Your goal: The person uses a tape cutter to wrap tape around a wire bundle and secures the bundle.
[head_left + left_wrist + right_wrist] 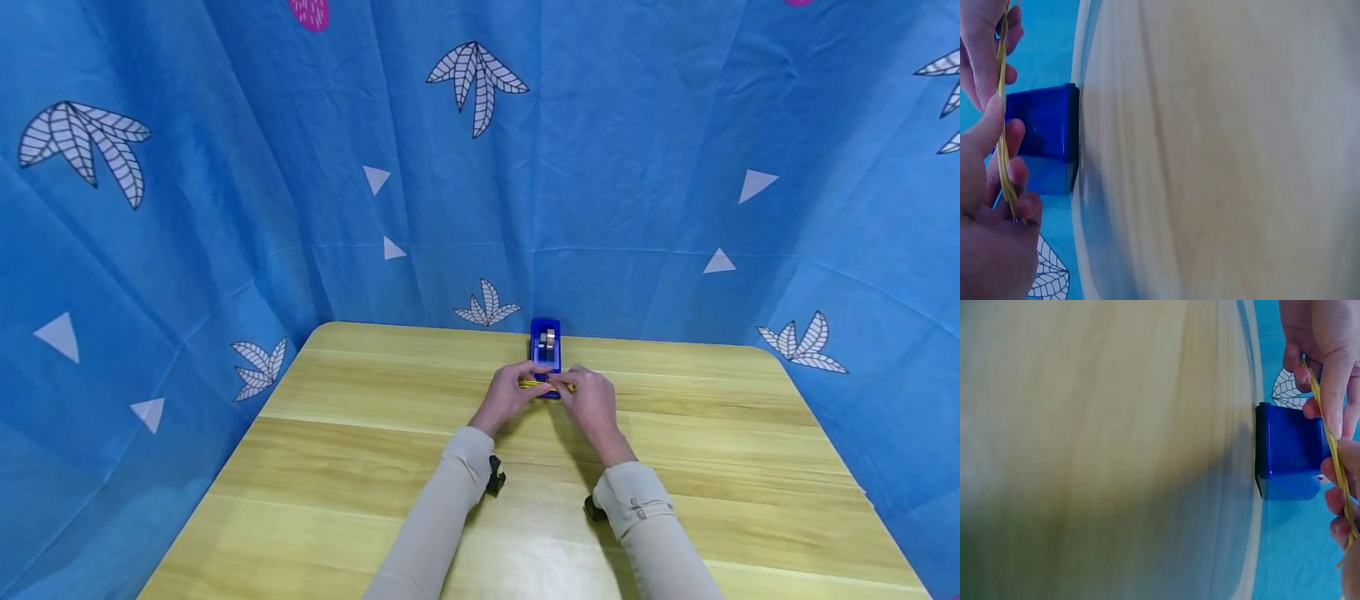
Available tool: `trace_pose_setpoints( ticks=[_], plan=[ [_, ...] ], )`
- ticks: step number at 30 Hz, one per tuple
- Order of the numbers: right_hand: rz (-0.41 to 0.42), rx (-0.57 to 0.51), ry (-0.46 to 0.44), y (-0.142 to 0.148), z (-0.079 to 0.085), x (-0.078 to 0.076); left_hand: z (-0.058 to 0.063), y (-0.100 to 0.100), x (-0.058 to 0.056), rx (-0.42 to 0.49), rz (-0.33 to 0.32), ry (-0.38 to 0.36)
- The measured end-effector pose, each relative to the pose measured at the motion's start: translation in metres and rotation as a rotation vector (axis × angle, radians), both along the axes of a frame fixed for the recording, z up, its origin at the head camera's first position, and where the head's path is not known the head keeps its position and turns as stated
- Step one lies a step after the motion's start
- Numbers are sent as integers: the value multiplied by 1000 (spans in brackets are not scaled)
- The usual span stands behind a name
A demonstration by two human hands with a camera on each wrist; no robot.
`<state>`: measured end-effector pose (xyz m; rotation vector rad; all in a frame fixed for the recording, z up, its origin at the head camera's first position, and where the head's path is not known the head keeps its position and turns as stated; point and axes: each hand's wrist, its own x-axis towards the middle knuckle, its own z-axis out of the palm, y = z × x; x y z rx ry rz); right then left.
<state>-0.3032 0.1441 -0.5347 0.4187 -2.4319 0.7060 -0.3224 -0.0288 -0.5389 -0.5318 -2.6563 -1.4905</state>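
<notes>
Both hands meet over the near end of a blue box-like holder (546,324), whose tray holds small silvery pieces too small to make out. A thin bundle of yellow strands (1004,159) runs between the hands. My left hand (506,396) pinches one end of it between thumb and fingers. At the other end, my right hand (592,403) pinches the same bundle, its fingertips close to those of the left. In the right wrist view, the yellow bundle (1335,453) passes just beside the blue holder (1294,440).
The pale wooden table (337,467) extends on both sides of the arms. Behind its far edge hangs a blue curtain (622,183) with leaf and triangle prints; the holder stands close to that edge. Dark wrist cameras sit under both cuffs.
</notes>
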Motion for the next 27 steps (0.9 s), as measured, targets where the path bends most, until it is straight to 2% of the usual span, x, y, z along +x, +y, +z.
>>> trace_pose_setpoints(
  ticks=[4, 10, 17, 27],
  plan=[
    [-1, 8, -13, 1, 0, 0, 1, -1, 1, -21, -16, -9],
    [6, 6, -49, 3, 2, 2, 1, 0, 2, -71, 6, 42],
    [6, 19, -98, 0, 13, 0, 3, 1, -1, -66, 45, 57],
    [-12, 74, -191, -4, 28, 2, 2, 0, -3, -51, 43, 40]
  ],
)
